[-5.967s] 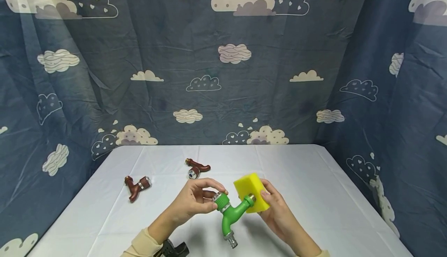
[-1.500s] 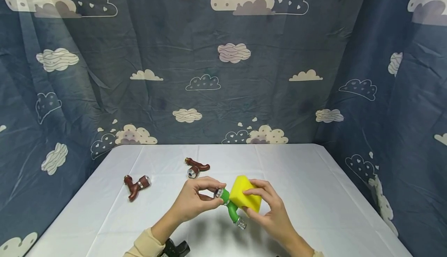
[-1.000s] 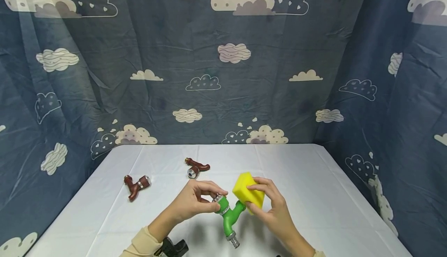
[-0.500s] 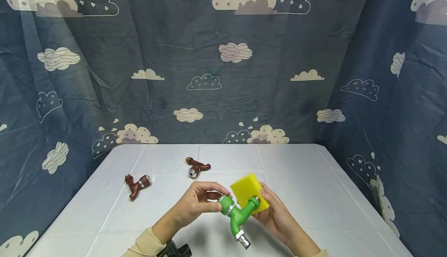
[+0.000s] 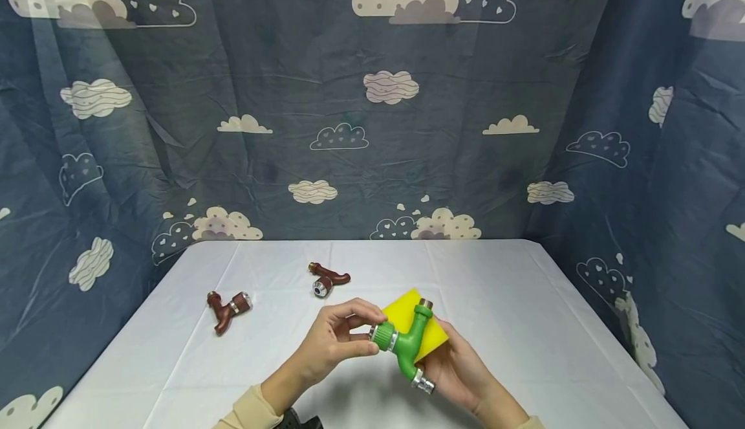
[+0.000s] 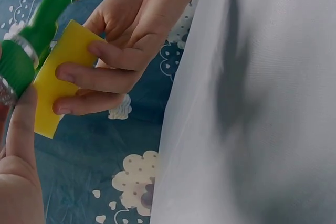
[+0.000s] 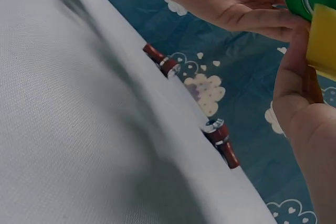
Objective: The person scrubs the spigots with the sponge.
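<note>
In the head view my left hand [image 5: 334,338] pinches a green plastic tap [image 5: 409,345] by its ribbed knob, fingers above and thumb below. The tap hangs over the table, its threaded inlet pointing up and its silver spout down to the right. My right hand [image 5: 462,374] holds a yellow sponge [image 5: 433,340] behind the tap, whose body overlaps it in this view. From the left wrist, the right-hand fingers [image 6: 94,78] lie curled over the sponge's face. The right wrist view has the sponge [image 7: 323,40] close against the green knob, partly cut off by the frame.
Two brown taps lie on the white-covered table [image 5: 524,325]: one brown tap [image 5: 226,312] at the left, another brown tap [image 5: 330,279] farther back near the middle. A dark object [image 5: 297,421] shows beside the left sleeve. A blue cloud-print curtain [image 5: 279,79] surrounds the table.
The sponge has gone from covering the tap's inlet to behind its body. The tap has turned so its inlet points more upward, and shifted slightly right. The brown taps stay put.
</note>
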`<state>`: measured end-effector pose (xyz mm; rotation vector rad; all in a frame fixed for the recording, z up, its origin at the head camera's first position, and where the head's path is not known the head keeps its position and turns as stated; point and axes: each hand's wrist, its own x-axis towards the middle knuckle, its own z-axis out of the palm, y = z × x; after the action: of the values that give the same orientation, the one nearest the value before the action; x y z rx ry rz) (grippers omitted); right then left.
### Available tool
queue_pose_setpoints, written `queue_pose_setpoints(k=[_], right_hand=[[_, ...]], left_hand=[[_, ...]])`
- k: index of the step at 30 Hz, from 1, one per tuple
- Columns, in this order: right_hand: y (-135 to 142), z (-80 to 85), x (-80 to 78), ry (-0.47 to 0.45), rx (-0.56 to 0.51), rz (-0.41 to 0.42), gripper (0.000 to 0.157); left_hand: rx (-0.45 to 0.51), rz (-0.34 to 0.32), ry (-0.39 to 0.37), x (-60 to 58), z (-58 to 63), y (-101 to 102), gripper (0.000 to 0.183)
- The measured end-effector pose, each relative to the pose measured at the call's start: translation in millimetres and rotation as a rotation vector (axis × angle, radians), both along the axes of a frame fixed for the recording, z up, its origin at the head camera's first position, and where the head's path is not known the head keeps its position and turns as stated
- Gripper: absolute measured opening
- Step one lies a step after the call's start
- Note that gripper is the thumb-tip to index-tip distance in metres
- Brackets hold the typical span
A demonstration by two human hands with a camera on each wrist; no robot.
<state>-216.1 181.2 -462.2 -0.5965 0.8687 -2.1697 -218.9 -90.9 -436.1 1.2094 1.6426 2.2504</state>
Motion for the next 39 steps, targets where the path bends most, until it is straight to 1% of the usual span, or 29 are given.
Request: queue_pose_setpoints(k=[3, 5, 10, 14, 17, 22, 26, 28, 30, 33, 36, 37, 39], right_hand=[[-1.1, 1.3, 1.5, -0.031, 0.032, -0.020, 0.044], [-1.9, 1.2, 2.0, -0.053, 0.039, -0.007, 0.042], [-2.4, -0.8, 1.8, -0.066, 0.044, 0.039, 0.040], [-0.5, -2.7, 0.5, -0.076, 0.045, 0.041, 0.038], [0.8, -3.6, -0.6, -0.058, 0.049, 0.012, 0.037], [1.7, -4.0, -2.3, -0.042, 0.068, -0.081, 0.034], [1.6, -2.4, -2.5, -0.033, 0.088, -0.151, 0.032], [1.1, -1.1, -2.0, 0.004, 0.106, -0.206, 0.032], [-1.0, 0.5, -1.1, 0.051, 0.138, -0.284, 0.031], [-6.9, 3.2, 0.6, 0.134, 0.239, -0.468, 0.028], [-14.2, 5.0, 1.7, 0.235, 0.390, -0.671, 0.028], [-16.2, 5.0, 1.8, 0.281, 0.443, -0.731, 0.030], [-19.5, 4.7, 1.6, 0.406, 0.539, -0.841, 0.036]], left_hand=[[0.007, 0.068, 0.014, -1.3, -0.5, -0.6, 0.037], [0.003, 0.125, 0.013, -2.5, -0.3, -1.8, 0.037], [-0.001, 0.255, -0.031, -5.9, 2.3, -6.8, 0.039], [0.005, 0.349, -0.057, -8.8, 5.2, -10.1, 0.039], [-0.008, 0.426, -0.060, -10.4, 6.6, -11.0, 0.044], [-0.027, 0.542, -0.073, -10.6, 7.3, -9.8, 0.045], [-0.018, 0.620, -0.052, -9.4, 6.9, -7.2, 0.043], [-0.020, 0.654, -0.025, -8.7, 6.8, -5.7, 0.043], [-0.020, 0.685, 0.000, -7.8, 7.2, -4.4, 0.043], [-0.020, 0.715, 0.014, -6.7, 9.1, -2.5, 0.042], [-0.021, 0.727, 0.007, -5.1, 12.0, -1.3, 0.041], [-0.024, 0.730, 0.004, -4.5, 12.9, -0.9, 0.041], [-0.035, 0.737, 0.002, -3.4, 14.6, -0.5, 0.040]])
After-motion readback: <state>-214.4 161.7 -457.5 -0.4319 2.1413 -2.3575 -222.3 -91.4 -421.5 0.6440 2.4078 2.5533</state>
